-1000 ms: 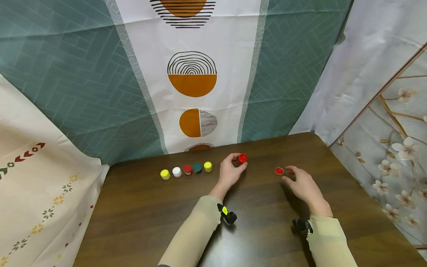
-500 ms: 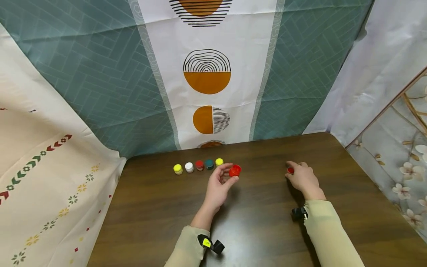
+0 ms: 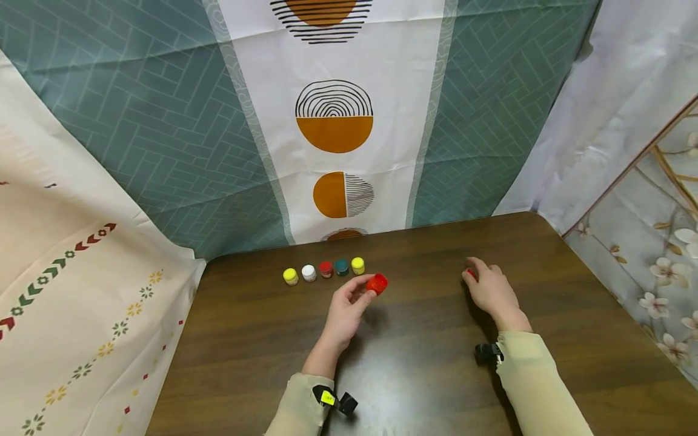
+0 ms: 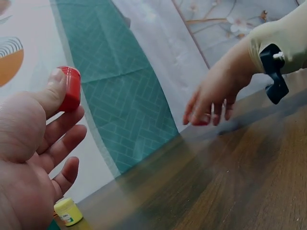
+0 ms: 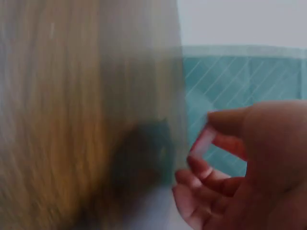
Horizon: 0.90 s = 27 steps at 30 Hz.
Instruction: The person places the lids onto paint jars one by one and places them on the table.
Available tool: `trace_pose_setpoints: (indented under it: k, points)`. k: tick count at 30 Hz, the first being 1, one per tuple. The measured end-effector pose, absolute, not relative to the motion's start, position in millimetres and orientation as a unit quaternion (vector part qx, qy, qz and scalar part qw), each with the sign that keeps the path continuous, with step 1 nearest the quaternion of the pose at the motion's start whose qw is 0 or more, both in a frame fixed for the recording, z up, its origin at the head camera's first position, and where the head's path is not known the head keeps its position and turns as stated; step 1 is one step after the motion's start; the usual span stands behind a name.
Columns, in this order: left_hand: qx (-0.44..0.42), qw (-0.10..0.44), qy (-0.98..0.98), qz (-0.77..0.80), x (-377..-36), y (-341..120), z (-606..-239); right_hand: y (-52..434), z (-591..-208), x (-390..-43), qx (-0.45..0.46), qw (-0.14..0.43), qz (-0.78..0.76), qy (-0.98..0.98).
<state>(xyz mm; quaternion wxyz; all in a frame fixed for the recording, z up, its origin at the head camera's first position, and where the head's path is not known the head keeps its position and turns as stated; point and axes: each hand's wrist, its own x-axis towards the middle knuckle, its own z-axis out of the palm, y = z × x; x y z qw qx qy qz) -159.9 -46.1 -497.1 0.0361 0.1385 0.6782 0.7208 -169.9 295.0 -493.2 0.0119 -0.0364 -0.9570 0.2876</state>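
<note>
While fingers (image 3: 364, 283) pinch, red cap (image 3: 377, 283) beside row

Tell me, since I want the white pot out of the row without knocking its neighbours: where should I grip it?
Pinch the white pot from above, by its front and back sides. The yellow pot and red pot stand close either side, so probably only those faces are free.

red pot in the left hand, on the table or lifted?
Lifted. The left hand pinches the red pot between thumb and fingers, clear of the table, curtain behind it.
</note>
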Motion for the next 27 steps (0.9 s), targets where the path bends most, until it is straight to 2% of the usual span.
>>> trace_pose_setpoints:
  k: [5,10,19,27]
  points:
    - [0.136,0.039,0.679,0.721,-159.3,-45.7,-498.8,272.5,-482.0,-157.3,-0.004,0.074,0.398,-0.914]
    - [0.14,0.05,0.685,0.713,-160.6,-44.7,-503.5,243.3,-470.5,-132.7,-0.02,0.116,0.503,-0.856]
    - [0.17,0.082,0.688,0.701,-157.3,-42.0,-504.5,198.0,-459.0,-113.4,0.107,0.112,0.553,-0.819]
    - [0.166,0.108,0.683,0.703,-156.3,-40.6,-506.8,181.8,-464.8,-111.8,0.147,0.127,0.561,-0.805]
